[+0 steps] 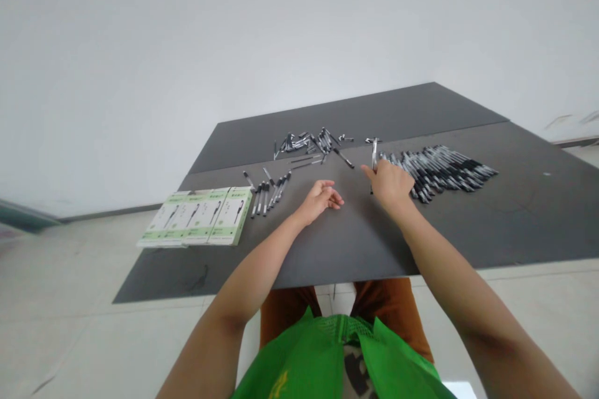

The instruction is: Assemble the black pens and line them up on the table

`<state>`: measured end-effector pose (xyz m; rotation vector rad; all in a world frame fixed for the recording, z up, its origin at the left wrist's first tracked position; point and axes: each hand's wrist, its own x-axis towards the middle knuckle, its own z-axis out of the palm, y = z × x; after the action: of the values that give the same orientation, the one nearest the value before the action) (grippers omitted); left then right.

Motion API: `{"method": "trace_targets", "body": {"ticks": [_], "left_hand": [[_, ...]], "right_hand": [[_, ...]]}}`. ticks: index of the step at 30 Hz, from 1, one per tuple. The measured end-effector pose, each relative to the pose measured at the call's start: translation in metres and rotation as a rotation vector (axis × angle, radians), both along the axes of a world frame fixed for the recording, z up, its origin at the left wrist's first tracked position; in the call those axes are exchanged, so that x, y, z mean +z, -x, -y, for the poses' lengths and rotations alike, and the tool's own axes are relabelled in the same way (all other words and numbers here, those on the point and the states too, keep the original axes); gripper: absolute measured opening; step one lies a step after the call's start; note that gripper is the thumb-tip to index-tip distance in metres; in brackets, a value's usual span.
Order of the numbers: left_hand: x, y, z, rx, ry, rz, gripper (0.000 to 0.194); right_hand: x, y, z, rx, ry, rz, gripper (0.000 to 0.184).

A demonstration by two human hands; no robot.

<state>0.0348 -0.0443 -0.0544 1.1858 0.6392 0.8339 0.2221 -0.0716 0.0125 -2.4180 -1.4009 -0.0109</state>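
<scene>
My left hand (321, 201) hovers over the near middle of the dark table, fingers loosely curled and apart, with nothing in them. My right hand (392, 183) is closed around a pen (374, 153), which points away from me with its clear end past the fingers. Just right of that hand, a long row of pens (444, 168) with clear barrels and black grips lies side by side. Left of my left hand, a small group of pen parts (269, 194) is laid out; whether they are caps or barrels I cannot tell.
Green-and-white pen boxes (199, 215) lie side by side at the table's left edge. A loose pile of black and clear pieces (299, 142) is toward the back, with thin refills (306, 163) before it. One dark pen (344, 158) lies apart. The table (528, 218) stands near a white wall.
</scene>
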Motion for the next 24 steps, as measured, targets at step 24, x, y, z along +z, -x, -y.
{"method": "trace_targets", "body": {"ticks": [24], "left_hand": [[-0.002,0.004,-0.003,-0.151,-0.208,-0.235,0.028]], "right_hand": [[-0.002,-0.003,-0.066,0.174,0.053,0.199,0.043]]}}
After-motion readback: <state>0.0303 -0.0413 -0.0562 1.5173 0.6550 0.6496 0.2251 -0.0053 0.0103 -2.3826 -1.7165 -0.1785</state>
